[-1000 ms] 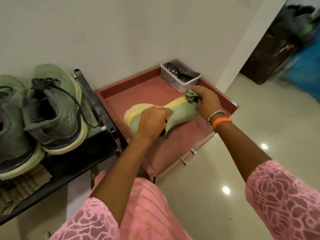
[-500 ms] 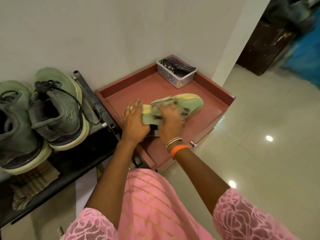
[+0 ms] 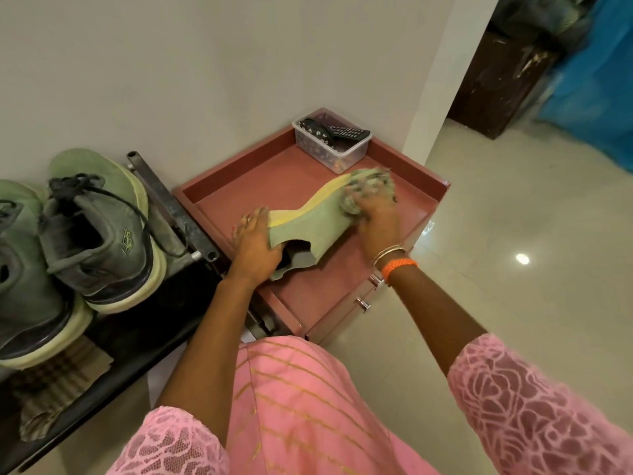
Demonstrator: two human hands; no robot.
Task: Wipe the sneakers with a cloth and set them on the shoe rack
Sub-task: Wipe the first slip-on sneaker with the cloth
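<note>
- Nearest the camera, pink patterned sleeves and a pink garment fill the bottom of the view, with both forearms reaching forward over a reddish-brown cabinet top that has a raised rim.
- The left hand holds the heel end of a light green sneaker — the fingers lie fairly straight along the heel and the thumb tucks toward the shoe's opening.
- The sneaker lies tipped on its side on the cabinet top, its yellow-edged sole turned toward the wall and its toe pointing to the right.
- The right hand, with bangles and an orange band at the wrist, presses a bunched cloth against the toe of the sneaker; the fingers are blurred, so how tightly they curl round the cloth cannot be told.
- To the left stands a dark shoe rack carrying two grey-green sneakers side by side, laces trailing, with a checked rag beneath them.
- Farther back, in the cabinet's far corner by the wall, sits a clear plastic box holding a remote control and other small items.
</note>
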